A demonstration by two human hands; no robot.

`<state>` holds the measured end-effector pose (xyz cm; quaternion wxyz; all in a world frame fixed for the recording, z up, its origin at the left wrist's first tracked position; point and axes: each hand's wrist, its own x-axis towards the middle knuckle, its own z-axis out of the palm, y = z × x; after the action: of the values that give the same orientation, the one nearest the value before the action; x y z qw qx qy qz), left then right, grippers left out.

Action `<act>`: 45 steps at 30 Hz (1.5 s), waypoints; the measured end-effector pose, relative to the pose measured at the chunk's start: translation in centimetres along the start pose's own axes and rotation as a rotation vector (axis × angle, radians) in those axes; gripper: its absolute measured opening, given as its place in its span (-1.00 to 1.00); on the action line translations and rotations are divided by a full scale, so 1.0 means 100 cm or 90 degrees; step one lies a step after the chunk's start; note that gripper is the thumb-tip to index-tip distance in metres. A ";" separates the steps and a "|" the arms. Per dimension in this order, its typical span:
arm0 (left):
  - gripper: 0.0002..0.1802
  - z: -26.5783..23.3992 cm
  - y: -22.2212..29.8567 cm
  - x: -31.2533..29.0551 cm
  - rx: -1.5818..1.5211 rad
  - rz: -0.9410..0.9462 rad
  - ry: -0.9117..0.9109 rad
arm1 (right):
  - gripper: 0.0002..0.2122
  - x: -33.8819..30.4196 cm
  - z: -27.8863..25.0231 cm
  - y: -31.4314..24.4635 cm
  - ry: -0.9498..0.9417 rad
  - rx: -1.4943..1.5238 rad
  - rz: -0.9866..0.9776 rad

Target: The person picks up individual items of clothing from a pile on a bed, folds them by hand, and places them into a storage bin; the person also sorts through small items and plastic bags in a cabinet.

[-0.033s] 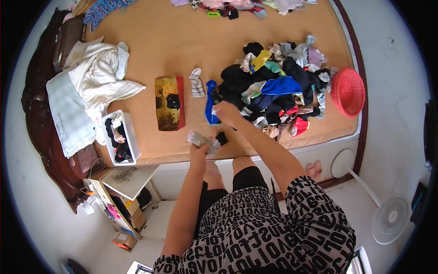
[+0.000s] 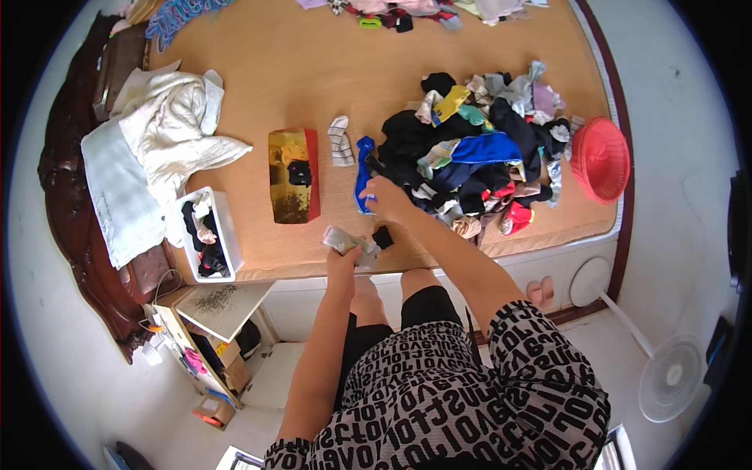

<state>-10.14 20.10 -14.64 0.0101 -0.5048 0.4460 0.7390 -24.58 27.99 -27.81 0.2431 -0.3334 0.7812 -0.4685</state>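
Observation:
My left hand point(image 2: 341, 263) is closed around a pale grey sock point(image 2: 356, 246), holding it above the near edge of the bed. My right hand point(image 2: 385, 197) reaches over a blue sock point(image 2: 364, 168), its thumb and fingers apart; it seems to hold nothing. Whether the fingertips touch the blue sock, I cannot tell. A small black cloth piece point(image 2: 381, 236) lies between my hands. Beyond the blue sock is a white striped sock point(image 2: 340, 141). A heap of mixed socks and clothes point(image 2: 470, 149) spreads to the right of my right hand.
A gold-lined red box point(image 2: 294, 205) with a black item inside stands left of the striped sock. Further left are a white bin point(image 2: 229, 243) of socks and a white quilt point(image 2: 168, 117). A red basket point(image 2: 599, 160) sits at the right edge. More clothes point(image 2: 407, 9) lie at the far side.
My right hand's thumb and fingers have parted a little over the blue sock. The left hand still holds the pale grey sock. The whole view has shifted slightly.

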 end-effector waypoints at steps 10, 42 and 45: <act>-0.64 -0.039 -0.009 0.000 0.002 0.000 0.119 | -0.87 -0.024 0.033 0.023 -0.116 -0.452 -0.019; -0.66 0.049 0.052 0.002 0.347 0.388 -0.118 | -0.83 -0.042 -0.178 -0.156 0.073 0.220 0.052; -0.59 0.052 0.084 -0.010 0.153 0.247 -0.241 | -0.84 -0.058 -0.175 -0.194 -0.017 0.241 0.099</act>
<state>-17.43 18.98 -7.93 0.0118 -0.2584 0.6085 0.7502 -27.19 35.68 -2.36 0.3472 -0.2263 0.6995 -0.5822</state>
